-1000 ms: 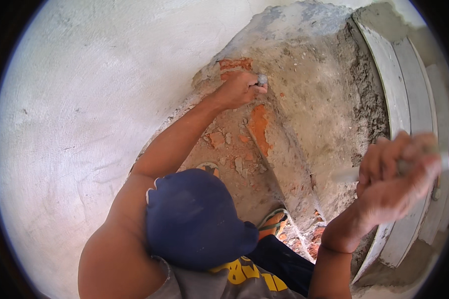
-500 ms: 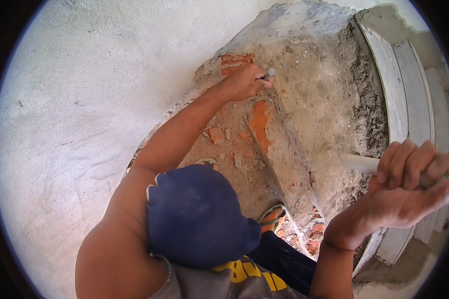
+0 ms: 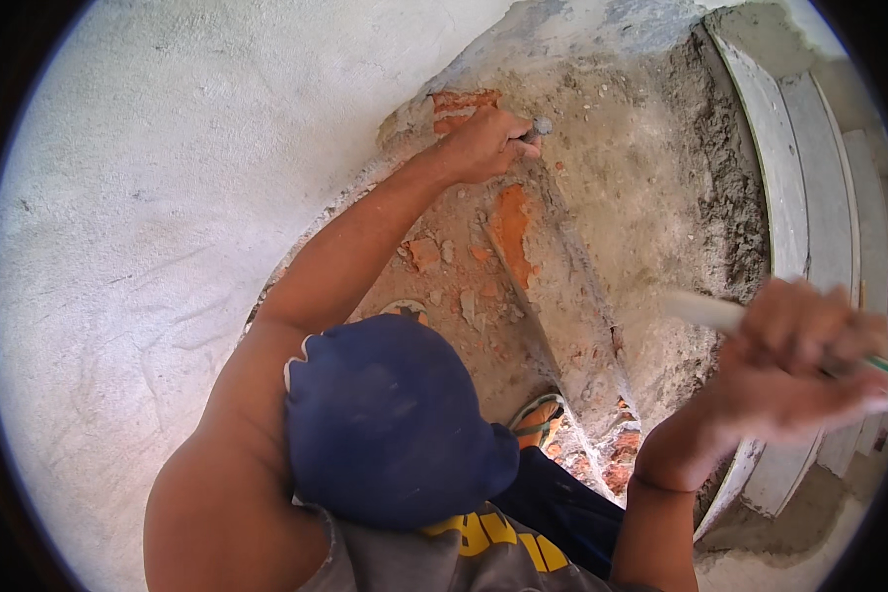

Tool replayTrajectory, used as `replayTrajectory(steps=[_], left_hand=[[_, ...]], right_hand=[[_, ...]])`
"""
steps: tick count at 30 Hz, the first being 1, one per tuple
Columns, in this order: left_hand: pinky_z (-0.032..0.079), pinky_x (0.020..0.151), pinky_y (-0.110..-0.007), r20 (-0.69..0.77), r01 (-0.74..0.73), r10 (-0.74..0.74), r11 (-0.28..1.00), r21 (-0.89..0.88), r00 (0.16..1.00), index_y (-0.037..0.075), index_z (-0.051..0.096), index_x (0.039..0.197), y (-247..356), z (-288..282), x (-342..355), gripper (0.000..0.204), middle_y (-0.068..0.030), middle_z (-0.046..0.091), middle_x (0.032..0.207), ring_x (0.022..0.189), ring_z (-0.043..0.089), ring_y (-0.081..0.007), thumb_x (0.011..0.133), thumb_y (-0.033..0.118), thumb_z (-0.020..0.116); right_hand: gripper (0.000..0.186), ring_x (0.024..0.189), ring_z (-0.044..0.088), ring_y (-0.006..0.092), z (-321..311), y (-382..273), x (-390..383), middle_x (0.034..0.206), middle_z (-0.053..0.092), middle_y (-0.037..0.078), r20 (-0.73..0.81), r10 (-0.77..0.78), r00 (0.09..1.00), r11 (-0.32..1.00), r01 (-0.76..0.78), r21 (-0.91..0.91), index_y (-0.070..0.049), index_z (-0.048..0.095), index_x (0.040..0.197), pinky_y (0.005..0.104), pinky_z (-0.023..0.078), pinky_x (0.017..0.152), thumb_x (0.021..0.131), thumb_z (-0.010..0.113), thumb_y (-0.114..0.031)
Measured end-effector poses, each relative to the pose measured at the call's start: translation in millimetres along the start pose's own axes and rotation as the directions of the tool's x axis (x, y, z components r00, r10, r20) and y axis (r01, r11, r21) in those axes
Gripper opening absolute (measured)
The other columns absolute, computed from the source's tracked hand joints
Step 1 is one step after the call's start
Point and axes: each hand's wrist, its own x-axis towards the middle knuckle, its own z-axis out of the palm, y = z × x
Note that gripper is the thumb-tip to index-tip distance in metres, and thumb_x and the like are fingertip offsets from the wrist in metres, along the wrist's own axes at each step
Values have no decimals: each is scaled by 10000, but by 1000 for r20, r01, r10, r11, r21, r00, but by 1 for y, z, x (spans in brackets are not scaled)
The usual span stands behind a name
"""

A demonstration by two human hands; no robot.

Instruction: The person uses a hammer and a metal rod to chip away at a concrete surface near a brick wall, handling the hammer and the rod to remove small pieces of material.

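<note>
My left hand (image 3: 488,145) is closed around a chisel (image 3: 542,126), whose grey rounded end sticks out past the thumb. The chisel's other end is hidden beneath the hand. It is held over rough, broken plaster (image 3: 627,187), beside a patch of exposed red brick (image 3: 464,103). At the right, my right hand (image 3: 799,360), blurred by motion, is closed round the pale handle (image 3: 701,309) of what looks like a hammer. A green bit shows past the thumb; the tool's head is lost at the dark picture edge. Both arms are apart from each other.
Brick and plaster rubble (image 3: 469,296) lies below my left arm. Pale stepped slabs (image 3: 779,168) curve along the right. A smooth white wall (image 3: 138,247) fills the left. Rounded dark blue cloth (image 3: 390,424), seemingly over my bent knee, and a sandalled foot (image 3: 538,421) are near.
My right hand has tilted and blurred, the handle's free end rising slightly and a green part appearing past the thumb. The left hand keeps its hold on the chisel; the view has shifted slightly.
</note>
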Motion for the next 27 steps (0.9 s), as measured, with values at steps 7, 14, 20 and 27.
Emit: replayTrajectory(steps=[7, 14, 20, 27], left_hand=[[432, 592, -408, 51, 109, -111, 993, 40, 992, 5, 710, 925, 6, -12, -4, 141, -126, 645, 681, 594, 569, -196, 957, 135, 668], [433, 587, -395, 48, 113, -117, 991, 66, 992, 29, 731, 921, 1, -6, -4, 102, -113, 662, 691, 594, 572, -202, 926, 119, 683], [440, 613, -438, -17, -28, 29, 998, 55, 999, -19, 673, 888, -28, 9, -17, 189, -148, 639, 692, 599, 569, -237, 944, 160, 699], [511, 744, -372, -60, 307, -302, 942, 137, 951, -38, 684, 882, -21, -29, -34, 179, -144, 712, 906, 790, 650, -225, 973, 96, 610]], right_hand=[[376, 514, 498, 169, -1, 79, -21, 597, 513, 16, -123, 480, 869, 460, -369, -807, -47, 581, 805, 318, 390, 488, 1067, 516, -308], [388, 413, 347, 62, 15, 35, -14, 538, 389, -29, -216, -212, 953, 965, 169, -202, -146, 465, 802, 238, 296, 359, 1067, 473, -430], [407, 460, 461, 104, -13, 114, -45, 551, 469, -6, -88, 412, 907, 427, -278, -861, -122, 506, 709, 290, 355, 450, 1062, 536, -322], [385, 400, 321, 24, 2, 58, -26, 550, 367, -66, -470, 218, 855, 857, -399, -327, -105, 436, 803, 206, 238, 343, 1095, 454, -355]])
